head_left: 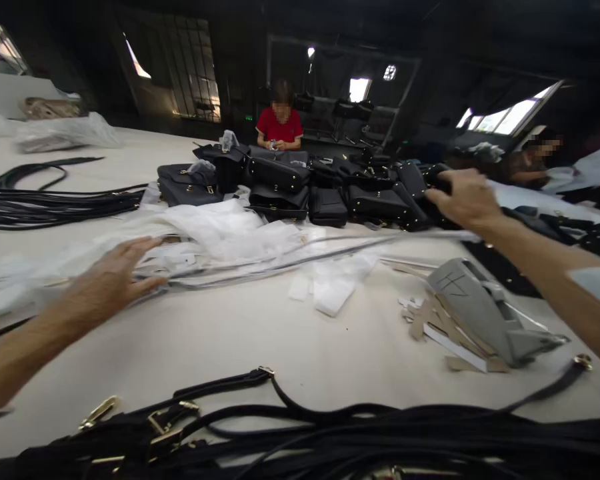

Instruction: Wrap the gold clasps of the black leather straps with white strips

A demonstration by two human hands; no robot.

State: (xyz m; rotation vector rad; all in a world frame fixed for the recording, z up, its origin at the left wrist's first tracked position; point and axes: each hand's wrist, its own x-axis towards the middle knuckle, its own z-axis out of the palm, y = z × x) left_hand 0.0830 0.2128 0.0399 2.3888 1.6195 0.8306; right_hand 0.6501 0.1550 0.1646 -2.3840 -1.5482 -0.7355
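Observation:
My left hand reaches over the left of the table, fingers stretched out and thumb apart. It is at the edge of a heap of crumpled white wrapping sheets; whether it touches them is unclear. Further off to the right, my right hand is closed on the edge of a black bag at the end of a pile of black bags with gold-coloured fittings. Blurred thin grey strips run across the table between my hands.
Black straps with gold buckles lie along the near edge, and more black straps at the left. A grey tape dispenser stands right, beside cardboard scraps. A person in red sits beyond the bags; another is far right.

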